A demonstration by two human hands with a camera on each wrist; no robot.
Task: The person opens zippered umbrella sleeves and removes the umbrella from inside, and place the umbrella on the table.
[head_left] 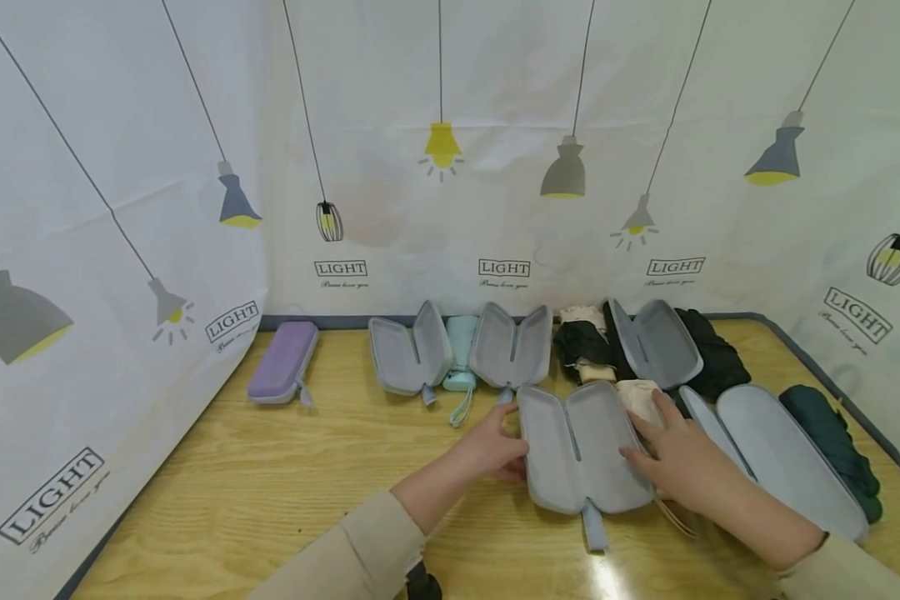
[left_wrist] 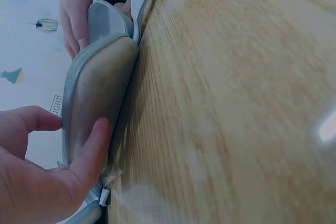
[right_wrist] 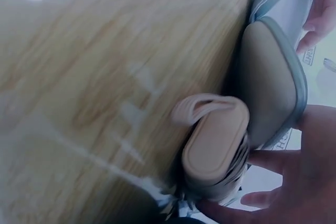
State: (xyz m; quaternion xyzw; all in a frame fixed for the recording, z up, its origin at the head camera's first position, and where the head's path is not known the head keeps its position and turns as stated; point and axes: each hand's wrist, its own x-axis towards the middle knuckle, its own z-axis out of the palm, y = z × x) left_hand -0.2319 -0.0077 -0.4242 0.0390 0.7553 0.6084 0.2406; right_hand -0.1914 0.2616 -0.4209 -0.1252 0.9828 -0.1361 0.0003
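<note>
An unzipped hard case (head_left: 585, 442) with a grey lining stands spread open at the front middle, its fabric tab pointing forward. My left hand (head_left: 489, 446) holds its left side, the thumb (left_wrist: 94, 142) against the outer shell and a finger at the rim. My right hand (head_left: 693, 467) is at the opposite edge; its thumb overlaps the lining while the other fingers reach past the rim. Close to these fingers lies a beige folded umbrella (right_wrist: 215, 145) with a wrist strap, right beside the case and largely covered by the hand in the head view.
Left to right along the back are a closed purple case (head_left: 281, 362), an open case (head_left: 401, 358), a mint folded umbrella (head_left: 461, 350), another open case (head_left: 517, 354) and black folded fabric (head_left: 581, 346). Farther right lie an open long case (head_left: 787, 450) and a dark green umbrella (head_left: 832, 442).
</note>
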